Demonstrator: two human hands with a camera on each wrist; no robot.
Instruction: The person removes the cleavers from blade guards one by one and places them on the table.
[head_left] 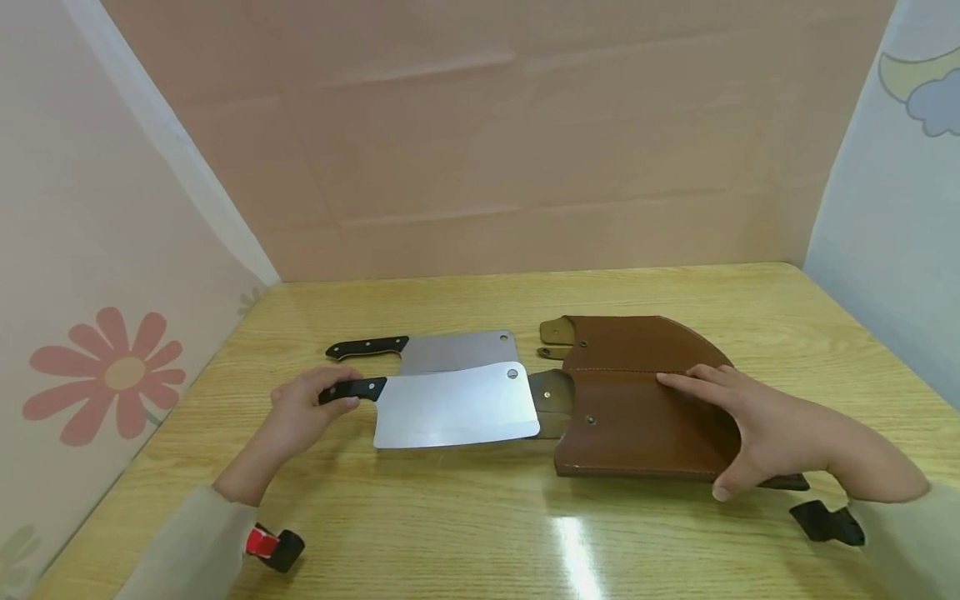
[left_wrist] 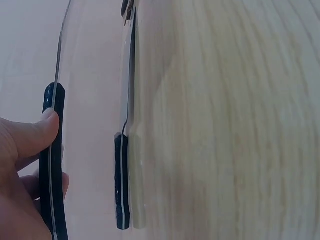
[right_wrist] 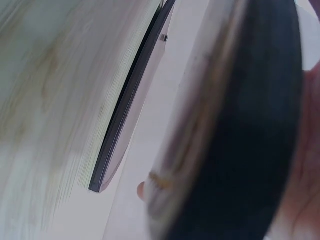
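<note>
No readable text, label or number anywhere.

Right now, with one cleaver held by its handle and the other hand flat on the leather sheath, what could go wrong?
1. The held cleaver has its blade bare and its tip at the sheath mouth; a misaligned push could catch the edge on the leather.
2. The right hand lies flat on the sheath, in line with the blade, so a sudden slide might reach its fingers.
3. The second cleaver lies close behind; the left hand could knock it.
</note>
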